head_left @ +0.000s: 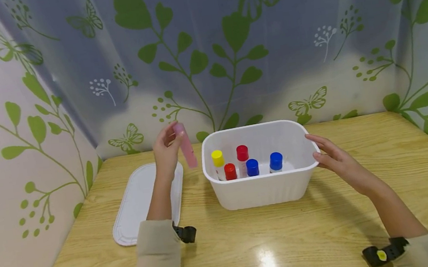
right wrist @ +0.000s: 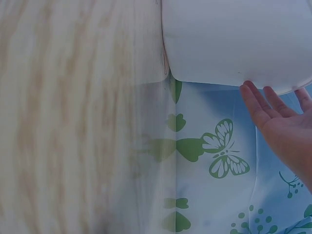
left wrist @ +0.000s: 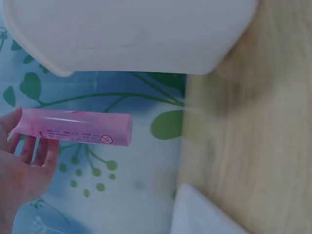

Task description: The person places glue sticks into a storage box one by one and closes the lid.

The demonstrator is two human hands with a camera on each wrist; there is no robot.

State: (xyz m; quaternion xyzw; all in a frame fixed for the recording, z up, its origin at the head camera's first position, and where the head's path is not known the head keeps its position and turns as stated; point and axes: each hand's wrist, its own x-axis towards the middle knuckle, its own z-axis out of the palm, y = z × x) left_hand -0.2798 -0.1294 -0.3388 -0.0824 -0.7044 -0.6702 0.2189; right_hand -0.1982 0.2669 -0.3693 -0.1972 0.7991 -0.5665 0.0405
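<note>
In my left hand [head_left: 166, 151] I pinch a pink tube [head_left: 187, 148] near its upper end, between thumb and fingers. The tube hangs tilted, left of a white plastic bin [head_left: 262, 190], and apart from it. Small print and a round warning mark show on the pink tube [left wrist: 92, 126] in the left wrist view. My right hand [head_left: 339, 162] touches the bin's right end near the rim, fingers extended against the outside. Inside the bin stand several bottles: one with a yellow cap [head_left: 217, 158], others with red caps [head_left: 242, 152] and blue caps [head_left: 276, 160]. Their lower parts are hidden by the front wall.
A white lid [head_left: 136, 207] lies flat on the wooden table [head_left: 229, 248], left of the bin and partly behind my left forearm. A leaf-patterned curtain [head_left: 196, 63] hangs behind the table and along both sides.
</note>
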